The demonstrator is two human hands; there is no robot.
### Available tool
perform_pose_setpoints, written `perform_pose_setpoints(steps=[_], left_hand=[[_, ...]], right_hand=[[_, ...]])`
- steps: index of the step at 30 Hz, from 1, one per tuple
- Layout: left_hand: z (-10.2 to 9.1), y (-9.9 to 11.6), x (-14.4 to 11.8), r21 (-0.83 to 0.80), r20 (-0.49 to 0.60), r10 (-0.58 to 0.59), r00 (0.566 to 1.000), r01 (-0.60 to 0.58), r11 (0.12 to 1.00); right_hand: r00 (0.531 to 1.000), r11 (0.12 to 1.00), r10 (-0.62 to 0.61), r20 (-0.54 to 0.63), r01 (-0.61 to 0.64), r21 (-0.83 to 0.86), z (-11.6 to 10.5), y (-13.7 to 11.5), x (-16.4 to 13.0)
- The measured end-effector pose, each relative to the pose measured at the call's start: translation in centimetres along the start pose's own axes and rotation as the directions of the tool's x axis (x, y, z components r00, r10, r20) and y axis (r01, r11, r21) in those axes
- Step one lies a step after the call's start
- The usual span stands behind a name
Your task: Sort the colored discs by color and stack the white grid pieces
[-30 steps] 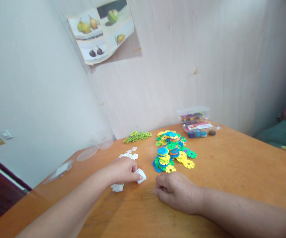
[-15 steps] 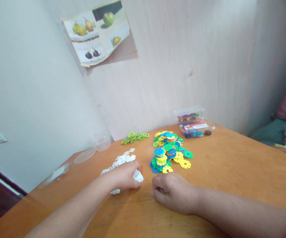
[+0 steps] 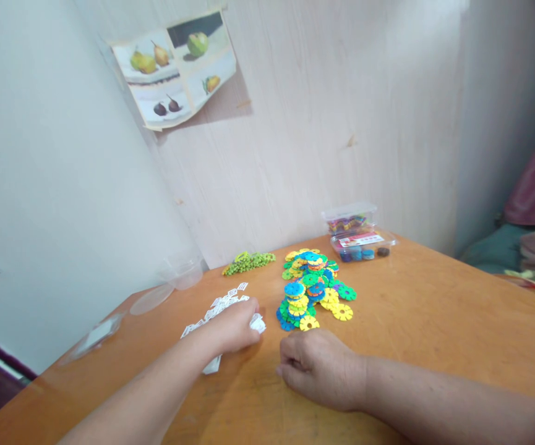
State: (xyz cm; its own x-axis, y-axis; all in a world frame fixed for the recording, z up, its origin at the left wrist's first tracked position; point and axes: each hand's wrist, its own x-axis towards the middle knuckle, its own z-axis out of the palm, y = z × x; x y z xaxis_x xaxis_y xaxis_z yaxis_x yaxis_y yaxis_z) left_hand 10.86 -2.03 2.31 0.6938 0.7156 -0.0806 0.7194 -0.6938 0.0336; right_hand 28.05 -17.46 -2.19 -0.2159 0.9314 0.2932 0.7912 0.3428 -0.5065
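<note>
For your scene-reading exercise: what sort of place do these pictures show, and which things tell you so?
Probably a room at home: a wooden table in a corner, a fruit poster on the wall, and a heap of coloured toy discs beside plastic tubs.

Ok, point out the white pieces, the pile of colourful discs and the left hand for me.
white pieces (image 3: 223, 301), head view, on the scattered heap beyond the knuckles.
pile of colourful discs (image 3: 310, 287), head view, middle of the pile.
left hand (image 3: 234, 324), head view, back of the hand.

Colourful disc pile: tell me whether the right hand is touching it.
No: the right hand rests curled on the table, short of the colourful disc pile.
</note>
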Motion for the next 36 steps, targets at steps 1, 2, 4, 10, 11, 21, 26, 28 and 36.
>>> perform_pose_setpoints(steps=[1,2,4,10,11,21,26,28,36], left_hand=[[0.2,-0.2,0.6,0.0,-0.002,-0.012,1.0,0.012,1.0],[0.3,-0.4,1.3,-0.004,0.0,-0.029,1.0,0.029,1.0],[0.6,-0.7,2.6,-0.005,-0.015,-0.054,0.998,0.054,0.999],[1.8,-1.9,6.0,-0.024,-0.096,-0.097,0.991,0.095,0.995],[2.0,-2.1,6.2,-0.04,-0.101,-0.087,0.991,0.083,0.996],[1.6,-2.4,5.8,-0.099,-0.078,-0.047,0.996,0.039,0.994],[1.1,-1.6,5.3,-0.111,-0.096,-0.067,0.993,0.057,0.992],[1.0,-1.4,5.3,-0.117,-0.108,-0.067,0.992,0.054,0.992],[1.0,-1.5,5.5,-0.13,-0.13,-0.065,0.989,0.048,0.99]], right_hand=[[1.0,1.0,0.002,-0.004,-0.002,0.002,0.0,0.0,0.0],[1.0,1.0,0.003,-0.008,-0.003,0.004,0.0,0.0,0.0],[1.0,1.0,0.002,-0.015,-0.002,0.008,-0.1,0.0,0.0],[1.0,1.0,-0.004,-0.013,0.004,0.012,-0.2,-0.3,-0.1],[1.0,1.0,-0.004,-0.012,0.004,0.012,-0.2,-0.3,-0.1],[1.0,1.0,0.001,0.012,-0.001,-0.016,-0.2,-0.2,0.0],[0.999,0.999,0.006,0.036,-0.005,-0.043,-0.3,-0.3,0.0],[0.999,0.999,0.003,0.033,-0.002,-0.044,-0.3,-0.3,0.0],[1.0,0.999,-0.007,0.021,0.008,-0.042,-0.1,-0.1,0.0]])
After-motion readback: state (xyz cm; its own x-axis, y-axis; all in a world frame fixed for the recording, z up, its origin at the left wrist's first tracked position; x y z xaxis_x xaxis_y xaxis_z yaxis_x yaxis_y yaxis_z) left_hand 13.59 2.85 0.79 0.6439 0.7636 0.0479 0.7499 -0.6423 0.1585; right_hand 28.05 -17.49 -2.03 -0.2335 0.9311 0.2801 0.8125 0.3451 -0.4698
